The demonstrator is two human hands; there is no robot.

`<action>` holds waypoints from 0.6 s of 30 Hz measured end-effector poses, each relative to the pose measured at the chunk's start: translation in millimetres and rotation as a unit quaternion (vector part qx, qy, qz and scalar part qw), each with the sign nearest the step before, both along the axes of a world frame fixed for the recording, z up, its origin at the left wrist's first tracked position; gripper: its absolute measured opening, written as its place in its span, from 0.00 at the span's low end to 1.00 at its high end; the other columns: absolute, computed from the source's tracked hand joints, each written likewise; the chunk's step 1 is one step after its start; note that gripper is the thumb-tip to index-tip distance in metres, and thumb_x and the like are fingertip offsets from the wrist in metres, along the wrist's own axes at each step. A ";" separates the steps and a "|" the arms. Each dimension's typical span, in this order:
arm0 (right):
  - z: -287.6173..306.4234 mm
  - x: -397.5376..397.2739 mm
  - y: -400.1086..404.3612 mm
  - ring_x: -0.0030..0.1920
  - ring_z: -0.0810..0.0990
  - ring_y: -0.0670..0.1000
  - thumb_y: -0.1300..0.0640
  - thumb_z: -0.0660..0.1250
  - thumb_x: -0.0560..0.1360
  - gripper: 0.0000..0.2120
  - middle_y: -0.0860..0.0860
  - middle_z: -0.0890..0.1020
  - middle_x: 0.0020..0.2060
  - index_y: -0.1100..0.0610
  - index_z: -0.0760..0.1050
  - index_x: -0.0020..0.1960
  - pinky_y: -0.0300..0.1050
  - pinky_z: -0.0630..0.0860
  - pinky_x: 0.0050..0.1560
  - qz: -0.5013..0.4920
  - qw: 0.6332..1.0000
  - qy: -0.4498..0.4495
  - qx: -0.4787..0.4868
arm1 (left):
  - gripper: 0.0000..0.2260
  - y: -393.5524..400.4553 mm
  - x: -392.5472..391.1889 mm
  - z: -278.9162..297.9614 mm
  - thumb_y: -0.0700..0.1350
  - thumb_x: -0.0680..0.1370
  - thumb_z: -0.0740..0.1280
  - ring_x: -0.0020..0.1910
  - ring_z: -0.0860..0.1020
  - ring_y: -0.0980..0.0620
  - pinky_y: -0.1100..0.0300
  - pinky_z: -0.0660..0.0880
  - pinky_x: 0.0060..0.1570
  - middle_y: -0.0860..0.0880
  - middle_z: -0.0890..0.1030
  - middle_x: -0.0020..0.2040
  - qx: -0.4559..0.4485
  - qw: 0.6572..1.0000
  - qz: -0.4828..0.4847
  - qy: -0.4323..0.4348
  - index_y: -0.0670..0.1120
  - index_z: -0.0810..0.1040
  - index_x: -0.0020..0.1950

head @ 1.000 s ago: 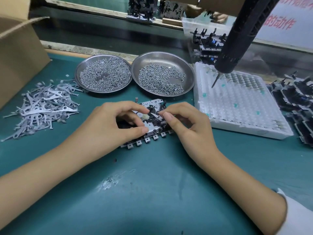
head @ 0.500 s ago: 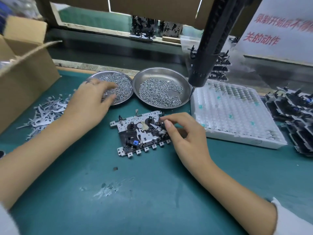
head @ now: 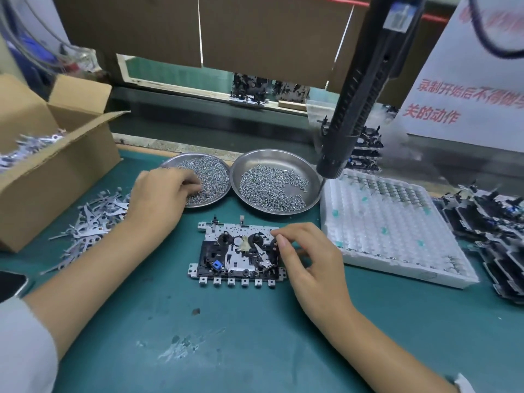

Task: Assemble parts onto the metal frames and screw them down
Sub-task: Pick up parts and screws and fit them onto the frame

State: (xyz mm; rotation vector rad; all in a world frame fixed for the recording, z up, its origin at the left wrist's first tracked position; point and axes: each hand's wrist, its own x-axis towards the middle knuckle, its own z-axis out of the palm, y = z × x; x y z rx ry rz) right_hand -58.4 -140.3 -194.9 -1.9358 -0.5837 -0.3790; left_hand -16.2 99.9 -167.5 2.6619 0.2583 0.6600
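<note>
A metal frame [head: 237,252] with black parts and a blue piece lies flat on the green mat in front of me. My right hand [head: 309,259] rests at its right end, fingertips curled onto the black part there. My left hand [head: 161,197] reaches into the left steel dish [head: 218,168] of small screws, fingers bent down among them; whether it holds a screw is hidden. A second dish [head: 249,163] of screws sits just right of it. A black electric screwdriver [head: 357,92] hangs above the right dish.
A pile of flat metal levers [head: 90,219] lies at the left beside an open cardboard box [head: 54,177]. A white tray [head: 397,225] stands at the right, with stacked frames [head: 493,236] beyond it. A phone [head: 11,283] lies at the left edge.
My left hand left the frame and moved up-left into the left screw dish, fingers now dug into the screws. My right hand stayed on the frame's right end. The camera tilted upward.
</note>
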 end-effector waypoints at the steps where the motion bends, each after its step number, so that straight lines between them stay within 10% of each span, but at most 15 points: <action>1: 0.4 0.7 -0.2 0.45 0.77 0.41 0.60 0.64 0.76 0.08 0.45 0.78 0.44 0.59 0.81 0.48 0.27 0.69 0.44 -0.002 1.000 -0.009 -0.001 | 0.05 1.9 -0.5 -0.7 0.44 0.76 0.69 0.47 0.79 0.42 0.54 0.73 0.49 0.45 0.84 0.46 -0.025 1.000 -0.005 -0.019 0.47 0.84 0.50; 7: 17.6 20.4 0.4 0.46 0.77 0.40 0.61 0.64 0.76 0.07 0.45 0.79 0.43 0.58 0.81 0.49 0.27 0.70 0.46 -0.033 0.998 -0.045 -0.028 | 0.08 6.8 -1.2 -2.7 0.32 0.73 0.70 0.41 0.77 0.54 0.84 0.62 0.41 0.48 0.82 0.42 -0.151 0.986 -0.037 -0.055 0.42 0.83 0.48; 14: 42.0 81.6 14.6 0.57 0.76 0.53 0.59 0.66 0.77 0.15 0.55 0.79 0.58 0.58 0.76 0.63 0.42 0.68 0.59 -0.074 0.946 0.049 -0.311 | 0.08 -4.4 -9.2 4.0 0.32 0.74 0.68 0.40 0.78 0.53 0.79 0.65 0.44 0.44 0.84 0.45 -0.168 0.979 -0.064 -0.100 0.40 0.84 0.51; 18: 46.5 103.1 26.2 0.53 0.79 0.58 0.59 0.70 0.74 0.13 0.61 0.82 0.51 0.65 0.79 0.55 0.51 0.74 0.57 -0.092 0.906 0.137 -0.390 | 0.07 -17.0 -18.9 6.0 0.36 0.77 0.66 0.32 0.77 0.66 0.81 0.66 0.39 0.49 0.81 0.35 -0.225 0.965 -0.062 -0.122 0.42 0.83 0.52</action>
